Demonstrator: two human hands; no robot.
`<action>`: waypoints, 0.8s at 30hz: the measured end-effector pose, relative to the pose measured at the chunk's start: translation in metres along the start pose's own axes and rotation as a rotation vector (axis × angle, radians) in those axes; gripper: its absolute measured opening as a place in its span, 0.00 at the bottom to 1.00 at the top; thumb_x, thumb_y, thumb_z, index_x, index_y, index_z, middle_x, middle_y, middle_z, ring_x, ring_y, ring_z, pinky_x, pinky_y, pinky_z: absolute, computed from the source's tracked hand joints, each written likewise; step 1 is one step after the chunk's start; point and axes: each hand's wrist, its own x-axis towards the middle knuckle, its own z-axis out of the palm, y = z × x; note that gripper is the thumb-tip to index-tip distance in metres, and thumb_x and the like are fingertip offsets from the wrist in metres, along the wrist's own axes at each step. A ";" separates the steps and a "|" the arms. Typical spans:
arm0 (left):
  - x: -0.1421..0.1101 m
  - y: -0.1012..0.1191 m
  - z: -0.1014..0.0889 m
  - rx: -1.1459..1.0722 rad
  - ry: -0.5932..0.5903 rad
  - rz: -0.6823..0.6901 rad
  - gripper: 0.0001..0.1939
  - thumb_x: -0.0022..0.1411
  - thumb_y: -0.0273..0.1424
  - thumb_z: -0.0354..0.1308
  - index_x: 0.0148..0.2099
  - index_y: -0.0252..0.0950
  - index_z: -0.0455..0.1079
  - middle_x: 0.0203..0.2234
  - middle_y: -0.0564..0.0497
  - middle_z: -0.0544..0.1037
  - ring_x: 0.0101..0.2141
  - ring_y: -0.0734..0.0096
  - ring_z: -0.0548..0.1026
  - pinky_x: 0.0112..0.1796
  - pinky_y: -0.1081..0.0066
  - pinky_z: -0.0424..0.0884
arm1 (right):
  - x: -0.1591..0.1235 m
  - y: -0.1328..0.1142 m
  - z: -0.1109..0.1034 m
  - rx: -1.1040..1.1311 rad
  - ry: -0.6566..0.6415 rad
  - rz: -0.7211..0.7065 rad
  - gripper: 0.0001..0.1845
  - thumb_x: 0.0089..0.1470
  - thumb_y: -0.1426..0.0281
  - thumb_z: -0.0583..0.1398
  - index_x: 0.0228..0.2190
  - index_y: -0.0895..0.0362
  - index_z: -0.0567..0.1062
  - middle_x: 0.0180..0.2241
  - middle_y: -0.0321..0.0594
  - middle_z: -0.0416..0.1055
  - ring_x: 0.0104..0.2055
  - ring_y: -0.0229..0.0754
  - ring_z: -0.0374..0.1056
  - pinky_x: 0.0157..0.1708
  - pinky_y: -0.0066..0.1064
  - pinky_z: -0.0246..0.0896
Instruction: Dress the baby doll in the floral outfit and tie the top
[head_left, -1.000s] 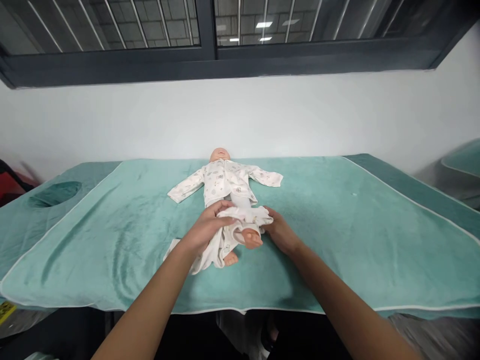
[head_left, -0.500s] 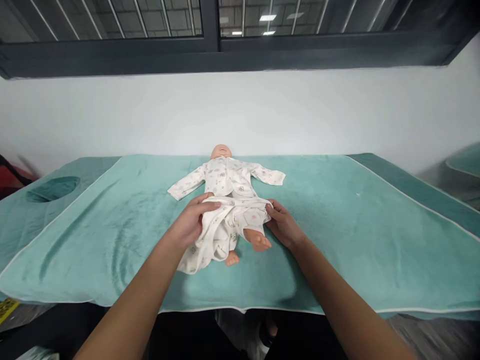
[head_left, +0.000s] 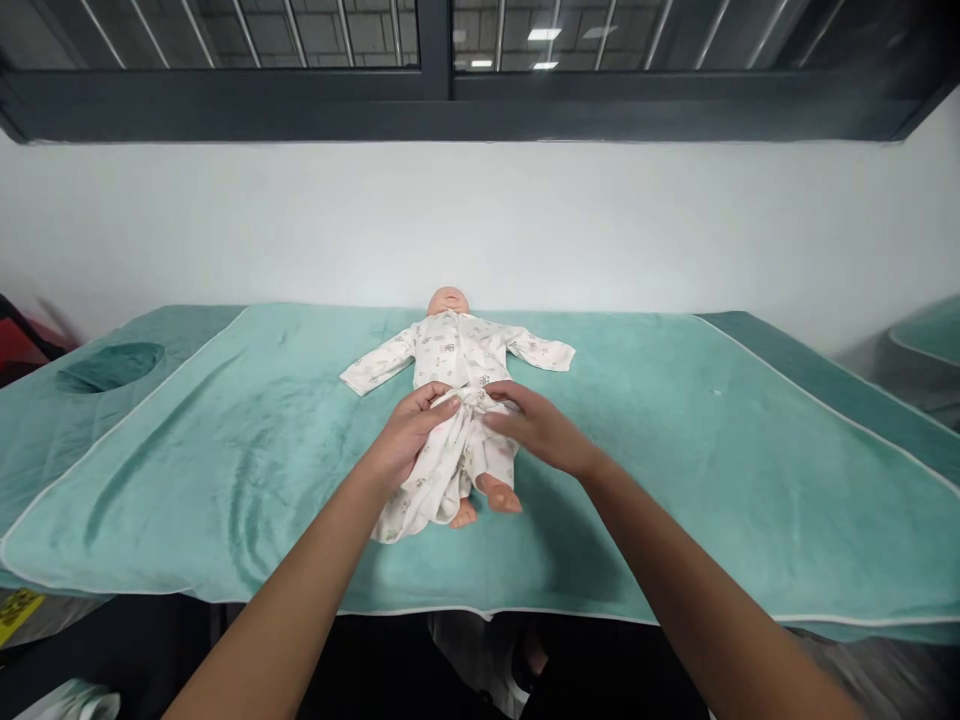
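Observation:
A baby doll (head_left: 447, 300) lies on its back on a teal towel (head_left: 675, 450), head towards the wall, in a white printed top (head_left: 457, 352). White printed trousers (head_left: 439, 470) sit bunched over its legs, and both bare feet (head_left: 501, 496) stick out below. My left hand (head_left: 409, 432) grips the trousers' waistband at the doll's left hip, fingers curled into the cloth. My right hand (head_left: 536, 428) rests on the waistband at the belly, fingers pressed on the fabric.
The towel covers a padded table (head_left: 825, 375) against a white wall under a dark-framed window (head_left: 450, 100). A face hole (head_left: 109, 365) shows at the table's left end. A second teal surface (head_left: 930, 330) is at far right. The table's near edge is just below my forearms.
Both hands have drawn the trousers' waistband up from the doll's knees to its waist. My right hand has moved from the doll's side to the middle of its belly.

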 end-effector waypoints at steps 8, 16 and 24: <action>-0.009 0.013 -0.010 0.163 -0.075 0.022 0.15 0.55 0.41 0.66 0.36 0.34 0.72 0.25 0.55 0.72 0.25 0.77 0.69 0.26 0.78 0.63 | 0.024 -0.026 0.006 0.163 -0.043 0.063 0.11 0.48 0.63 0.65 0.26 0.57 0.72 0.26 0.32 0.68 0.30 0.37 0.63 0.30 0.28 0.56; -0.003 0.002 -0.007 0.127 0.006 0.041 0.09 0.54 0.32 0.65 0.36 0.36 0.71 0.26 0.56 0.73 0.28 0.75 0.70 0.29 0.76 0.65 | 0.019 -0.023 0.013 0.398 -0.231 0.211 0.19 0.44 0.63 0.70 0.38 0.56 0.77 0.36 0.38 0.76 0.39 0.44 0.72 0.38 0.33 0.65; -0.008 0.002 0.005 0.023 -0.038 -0.194 0.19 0.55 0.42 0.66 0.43 0.34 0.73 0.32 0.46 0.79 0.29 0.65 0.76 0.29 0.68 0.70 | 0.017 -0.011 0.010 0.442 -0.151 0.208 0.19 0.49 0.60 0.68 0.42 0.55 0.78 0.41 0.41 0.78 0.42 0.45 0.73 0.41 0.34 0.67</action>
